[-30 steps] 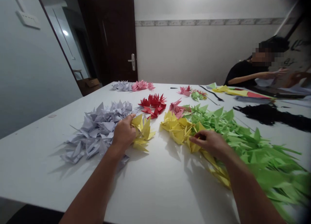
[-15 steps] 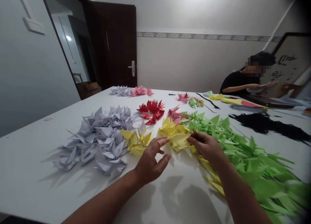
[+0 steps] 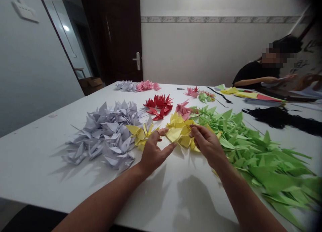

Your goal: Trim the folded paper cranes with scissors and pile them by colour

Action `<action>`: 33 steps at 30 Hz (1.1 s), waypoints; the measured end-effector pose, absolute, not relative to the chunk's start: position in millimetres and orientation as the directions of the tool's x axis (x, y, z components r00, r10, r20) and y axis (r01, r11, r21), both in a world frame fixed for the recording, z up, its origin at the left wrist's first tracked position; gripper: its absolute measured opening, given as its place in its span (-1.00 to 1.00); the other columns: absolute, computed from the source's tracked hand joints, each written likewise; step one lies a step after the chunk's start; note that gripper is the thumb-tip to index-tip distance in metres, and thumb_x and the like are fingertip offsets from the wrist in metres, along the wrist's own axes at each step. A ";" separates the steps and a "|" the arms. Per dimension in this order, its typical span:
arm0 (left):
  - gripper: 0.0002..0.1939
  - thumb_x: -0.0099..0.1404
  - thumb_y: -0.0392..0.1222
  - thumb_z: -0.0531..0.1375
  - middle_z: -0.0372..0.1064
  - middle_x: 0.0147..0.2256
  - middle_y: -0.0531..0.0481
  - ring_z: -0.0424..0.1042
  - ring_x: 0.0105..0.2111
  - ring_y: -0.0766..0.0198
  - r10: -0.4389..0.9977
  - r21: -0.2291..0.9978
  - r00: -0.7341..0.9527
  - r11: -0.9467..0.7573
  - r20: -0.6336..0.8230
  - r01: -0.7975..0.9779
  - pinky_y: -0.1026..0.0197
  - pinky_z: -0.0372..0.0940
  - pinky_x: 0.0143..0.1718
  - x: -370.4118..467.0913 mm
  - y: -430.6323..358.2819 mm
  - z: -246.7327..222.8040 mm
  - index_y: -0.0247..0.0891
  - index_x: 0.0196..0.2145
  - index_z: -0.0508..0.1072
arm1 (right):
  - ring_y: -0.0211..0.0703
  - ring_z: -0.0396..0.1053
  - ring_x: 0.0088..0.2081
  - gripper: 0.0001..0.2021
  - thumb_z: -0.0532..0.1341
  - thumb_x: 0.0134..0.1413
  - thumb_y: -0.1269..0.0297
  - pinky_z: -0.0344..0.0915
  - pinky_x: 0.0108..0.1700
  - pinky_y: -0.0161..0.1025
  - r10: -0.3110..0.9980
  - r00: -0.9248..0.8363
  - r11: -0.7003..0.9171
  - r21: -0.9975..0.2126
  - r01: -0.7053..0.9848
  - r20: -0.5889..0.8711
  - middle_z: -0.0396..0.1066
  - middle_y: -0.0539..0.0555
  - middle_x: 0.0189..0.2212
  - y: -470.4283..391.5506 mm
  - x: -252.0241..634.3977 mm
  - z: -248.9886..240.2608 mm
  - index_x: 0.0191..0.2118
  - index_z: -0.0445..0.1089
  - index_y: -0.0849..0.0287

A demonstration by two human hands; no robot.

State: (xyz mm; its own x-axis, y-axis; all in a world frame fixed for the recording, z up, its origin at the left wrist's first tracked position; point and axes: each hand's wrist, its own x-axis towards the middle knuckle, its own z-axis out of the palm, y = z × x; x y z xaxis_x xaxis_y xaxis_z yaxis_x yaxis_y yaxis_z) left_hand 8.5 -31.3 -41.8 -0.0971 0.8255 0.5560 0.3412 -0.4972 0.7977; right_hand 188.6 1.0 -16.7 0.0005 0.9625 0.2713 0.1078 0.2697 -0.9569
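Observation:
My left hand (image 3: 152,150) is beside a pale yellow folded-paper crane (image 3: 174,134), its thumb and forefinger apart at the crane's edge; whether they touch it is unclear. On the crane's other side, my right hand (image 3: 205,141) has thumb and forefinger pinched together on a part of this yellow paper, with the other fingers curled. Behind and beneath lie more yellow paper cranes (image 3: 179,120). Another small yellow group (image 3: 141,134) sits left of my left hand, against a large heap of pale lilac cranes (image 3: 108,134). A big green paper heap (image 3: 261,158) spreads beyond my right hand.
Red cranes (image 3: 159,106) and pink cranes (image 3: 183,109) lie farther back on the white table (image 3: 83,195). Black tassel-like strands (image 3: 274,119) and coloured paper sheets (image 3: 254,94) are at right. Across the table sits a person in black (image 3: 259,74), handling paper.
The yellow crane between my hands has shifted left, toward my left thumb and forefinger. My right hand has moved slightly too. The camera view has tilted down a little.

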 end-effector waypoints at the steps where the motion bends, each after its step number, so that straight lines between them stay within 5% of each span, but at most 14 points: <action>1: -0.58 0.10 -0.12 0.31 0.41 -0.10 -0.13 0.39 -0.12 0.16 0.801 0.756 -0.085 -0.516 0.592 0.402 0.12 0.32 -0.16 6.7 -31.0 -40.6 -0.21 -0.08 0.38 | -0.25 0.36 -0.46 -0.51 0.22 -0.03 -0.09 0.28 -0.48 -0.31 0.937 0.011 0.342 -0.923 0.175 0.349 0.48 0.12 -0.32 0.3 189.2 -17.2 -0.12 0.42 0.22; 5: -0.60 0.11 -0.17 0.30 0.40 -0.19 -0.09 0.36 -0.14 0.14 0.727 0.592 -0.005 -0.554 0.686 0.585 0.05 0.28 -0.08 2.3 -31.4 -36.4 -0.21 -0.08 0.39 | -0.07 0.44 -0.20 -0.68 0.19 0.09 0.13 0.35 -0.15 -0.15 0.790 -0.190 0.598 -0.664 0.449 0.582 0.50 0.18 -0.19 -10.1 185.3 -17.0 -0.11 0.46 0.20; 9: -0.60 0.11 -0.20 0.29 0.37 -0.23 -0.09 0.34 -0.18 0.14 0.717 0.526 0.018 -0.529 0.697 0.666 0.06 0.26 -0.08 2.8 -32.7 -35.3 -0.21 -0.07 0.40 | -0.07 0.46 -0.24 -0.72 0.13 0.17 0.22 0.36 -0.19 -0.15 0.706 -0.371 0.692 -0.477 0.542 0.603 0.51 0.17 -0.26 -20.9 176.5 -17.1 -0.07 0.45 0.21; 28: -0.58 0.08 -0.34 0.23 0.35 -0.22 -0.11 0.33 -0.15 0.12 0.733 0.542 0.083 -0.569 0.675 0.619 0.06 0.24 -0.06 6.5 -36.2 -36.1 -0.23 -0.05 0.42 | -0.13 0.48 -0.31 -0.76 0.10 0.20 0.26 0.37 -0.24 -0.23 0.724 -0.447 0.678 -0.426 0.599 0.525 0.53 0.10 -0.31 -25.1 170.8 -23.0 -0.13 0.48 0.08; 33: -0.59 0.08 -0.21 0.29 0.36 -0.16 -0.10 0.34 -0.11 0.13 0.797 0.729 -0.044 -0.527 0.603 0.438 0.08 0.22 -0.04 6.1 -34.4 -33.3 -0.19 -0.07 0.40 | -0.06 0.48 -0.20 -0.75 0.11 0.19 0.25 0.38 -0.15 -0.16 0.714 -0.354 0.686 -0.502 0.527 0.604 0.52 0.16 -0.21 -22.1 172.2 -20.8 -0.09 0.46 0.15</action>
